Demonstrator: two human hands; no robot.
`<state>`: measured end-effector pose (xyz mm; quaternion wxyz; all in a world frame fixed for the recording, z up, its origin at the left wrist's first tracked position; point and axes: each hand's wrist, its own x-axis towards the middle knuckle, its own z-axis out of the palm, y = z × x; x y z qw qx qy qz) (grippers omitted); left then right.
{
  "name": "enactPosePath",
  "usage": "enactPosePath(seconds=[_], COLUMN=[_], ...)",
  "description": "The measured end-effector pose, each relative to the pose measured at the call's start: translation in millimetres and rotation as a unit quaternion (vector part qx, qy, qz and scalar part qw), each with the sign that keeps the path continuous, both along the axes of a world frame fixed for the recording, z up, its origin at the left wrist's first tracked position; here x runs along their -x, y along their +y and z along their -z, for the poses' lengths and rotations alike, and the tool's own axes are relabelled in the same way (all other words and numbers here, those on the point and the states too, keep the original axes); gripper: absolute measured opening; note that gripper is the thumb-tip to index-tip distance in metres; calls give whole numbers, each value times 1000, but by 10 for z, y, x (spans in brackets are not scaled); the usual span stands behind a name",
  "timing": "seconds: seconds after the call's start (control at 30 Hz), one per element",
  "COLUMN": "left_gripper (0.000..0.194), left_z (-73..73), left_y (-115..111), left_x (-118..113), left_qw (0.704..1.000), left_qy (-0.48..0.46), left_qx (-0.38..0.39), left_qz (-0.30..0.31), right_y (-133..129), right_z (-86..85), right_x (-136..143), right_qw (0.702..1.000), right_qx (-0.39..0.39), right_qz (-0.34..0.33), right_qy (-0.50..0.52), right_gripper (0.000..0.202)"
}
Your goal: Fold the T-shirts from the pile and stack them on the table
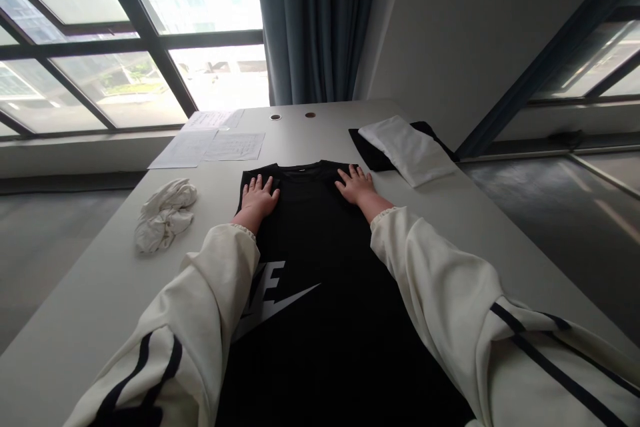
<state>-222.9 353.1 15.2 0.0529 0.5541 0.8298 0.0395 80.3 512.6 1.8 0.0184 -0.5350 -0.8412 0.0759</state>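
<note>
A black shirt (320, 233) with a pale printed logo lies spread flat on the white table (100, 307), its neckline pointing away from me. My left hand (260, 197) rests palm down on the shirt's upper left shoulder, fingers spread. On the opposite shoulder lies my right hand (356, 185), also flat with its fingers apart. Neither hand grips the fabric. My cream sleeves with dark stripes cover parts of the shirt's sides, and part of the logo is hidden behind my left forearm.
Left of the shirt sits a crumpled off-white cloth (167, 213). Several paper sheets (185, 149) lie at the far left. At the far right, a folded white cloth (407, 147) rests on a black cloth (367, 150). Behind the table hangs a blue-grey curtain (317, 27) beside windows.
</note>
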Motion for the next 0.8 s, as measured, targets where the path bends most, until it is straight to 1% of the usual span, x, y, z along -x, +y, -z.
enactPosePath(seconds=[0.2,0.4,0.47,0.53,0.57,0.6,0.63,0.67,0.7,0.73,0.77,0.8], left_gripper=[78,76,76,73,71,69,66,64,64,64,63,63], left_z=[1,-31,-53,-77,-88,-96,-100,-98,-91,-79,-63,-43], left_y=[77,119,121,60,-15,-130,-291,-498,-748,-1036,-1350,-1676], left_x=[37,27,-3,-64,-108,-160,-218,-278,-338,-396,-448,-495], left_qw=[1000,1000,1000,1000,999,998,995,990,983,973,963,954], left_qy=[-1,-4,2,14,21,27,32,39,46,49,48,44], left_qx=[0,1,-6,-21,-35,-51,-71,-100,-122,-128,-120,-109], left_qz=[-1,4,5,12,21,34,58,88,129,183,237,277], right_y=[52,40,-19,-149,-254,-389,-558,-759,-990,-1245,-1515,-1788], right_z=[-28,-104,-140,-176,-191,-201,-205,-204,-199,-192,-186,-183], right_x=[10,26,13,-48,-108,-191,-300,-436,-594,-770,-956,-1141], right_qw=[1000,1000,999,992,985,978,975,973,973,974,973,971], right_qx=[2,7,-37,-113,-149,-169,-172,-164,-148,-122,-88,-53], right_qz=[0,4,-1,-22,-39,-59,-80,-103,-129,-159,-192,-220], right_qy=[-10,-13,13,58,83,104,118,123,118,107,92,80], right_gripper=[73,70,65,58,55,53,51,49,50,51,53,54])
